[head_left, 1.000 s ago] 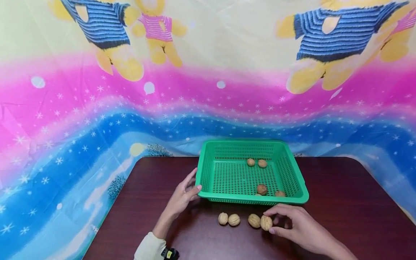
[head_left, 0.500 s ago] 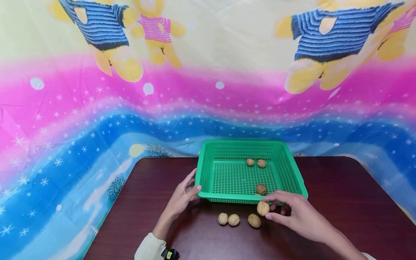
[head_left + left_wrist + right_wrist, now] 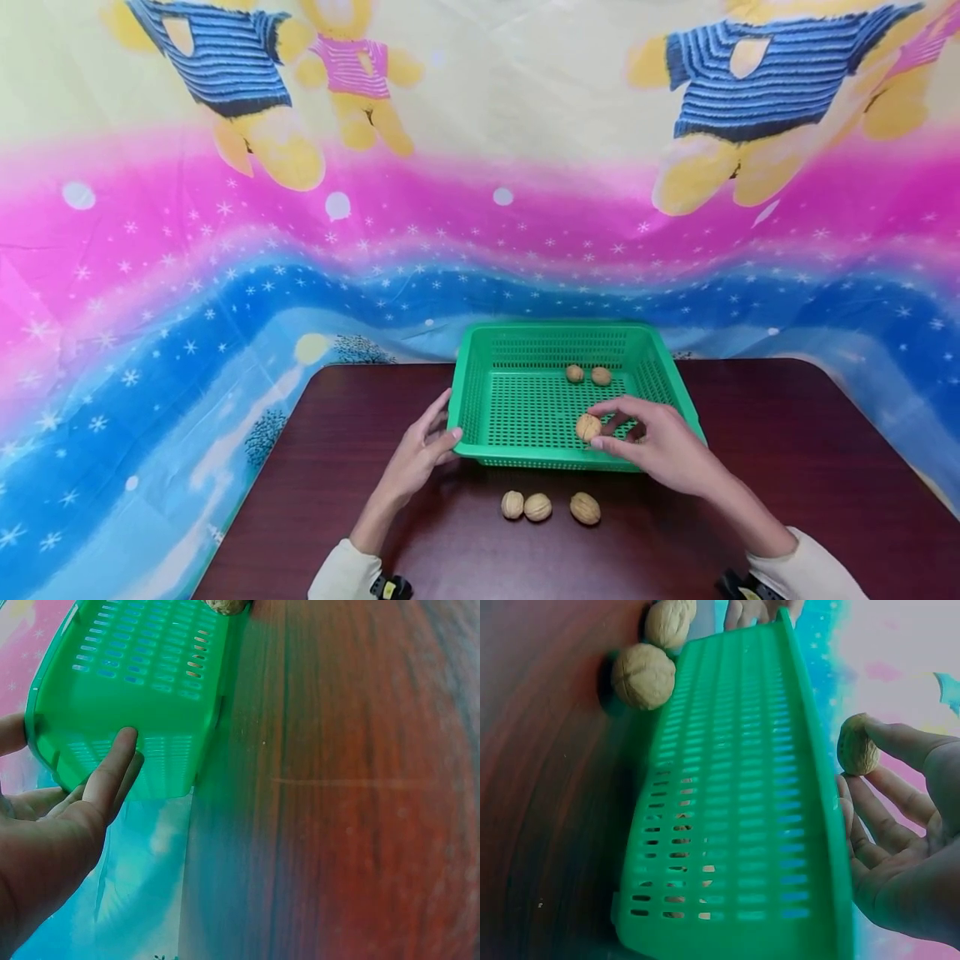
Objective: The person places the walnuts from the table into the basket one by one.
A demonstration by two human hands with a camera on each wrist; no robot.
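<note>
In the head view, my right hand (image 3: 663,442) pinches a walnut (image 3: 588,427) between thumb and fingertips, above the near side of a green plastic basket (image 3: 525,454). The right wrist view shows this walnut (image 3: 858,745) just past the basket's rim, held off the surface. My left hand (image 3: 416,454) holds the basket's near left corner, thumb at the rim and fingers along the outer wall (image 3: 112,769). Two walnuts, one on the left (image 3: 574,373) and one on the right (image 3: 602,377), lie at the basket's back. My right hand hides part of the basket's near right inside.
On the dark wooden table (image 3: 465,550), before the basket, sit two walnuts side by side, a left one (image 3: 512,505) and a right one (image 3: 537,507). Another walnut (image 3: 585,508) lies apart to their right. A printed cloth (image 3: 487,225) hangs behind the table.
My right hand has lifted one walnut from the table beside another and carried it up and slightly left over the basket. The left hand stays at the basket's corner.
</note>
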